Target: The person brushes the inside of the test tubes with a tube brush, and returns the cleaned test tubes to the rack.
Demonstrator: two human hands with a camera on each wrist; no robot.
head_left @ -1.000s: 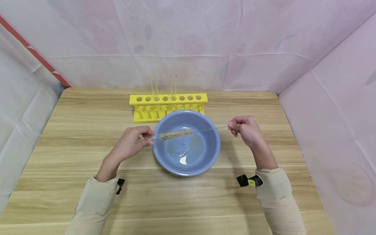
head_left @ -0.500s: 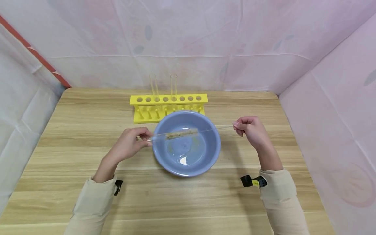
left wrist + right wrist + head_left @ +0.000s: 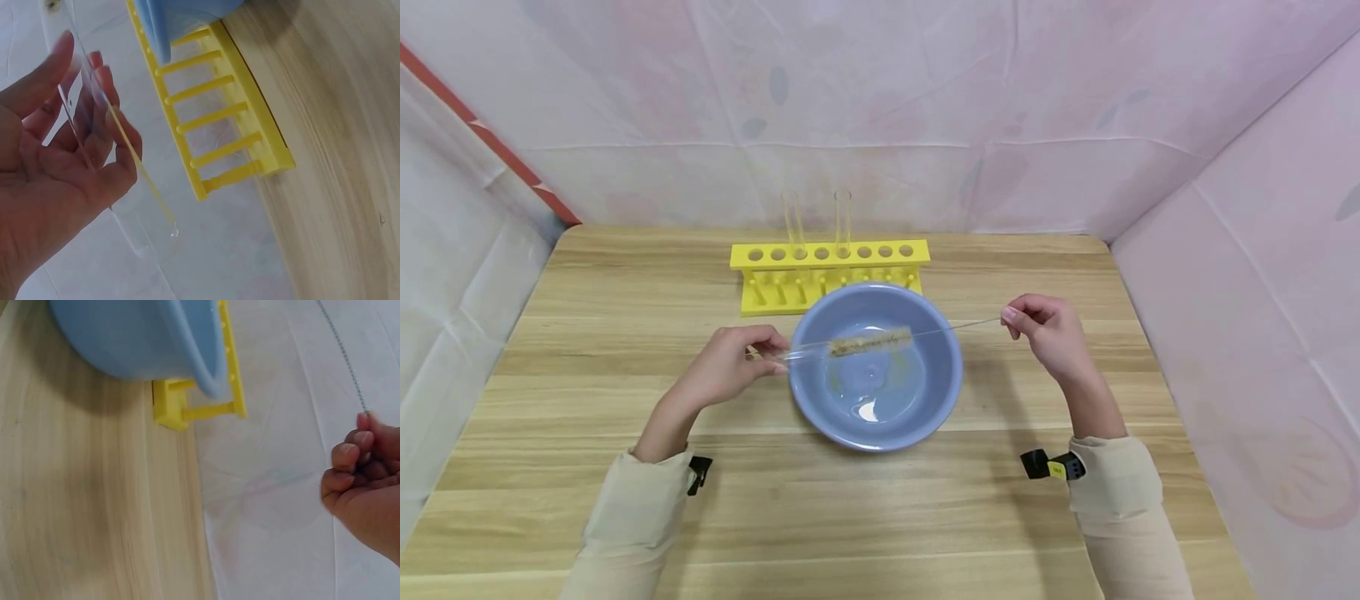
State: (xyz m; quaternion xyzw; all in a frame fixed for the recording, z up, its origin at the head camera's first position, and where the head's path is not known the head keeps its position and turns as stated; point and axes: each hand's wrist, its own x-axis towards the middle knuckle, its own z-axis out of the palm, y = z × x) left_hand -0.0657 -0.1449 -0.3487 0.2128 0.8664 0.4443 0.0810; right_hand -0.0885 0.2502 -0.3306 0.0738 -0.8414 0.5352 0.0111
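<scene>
While the left hand, left of centre, holds a clear test tube in a narrow grip, the right hand, right of centre, pinches the end of a wire brush. Tube and bristles lie over the blue basin at mid-frame; bristle depth inside cannot be told. Yellow rack, upper centre, holds two glass tubes.

The right hand sits farther right than a second ago, and the left hand slightly farther left. The tan-bristled brush on a thin twisted metal wire lies farther right along the clear cylindrical test tube, away from the left fingers.
</scene>
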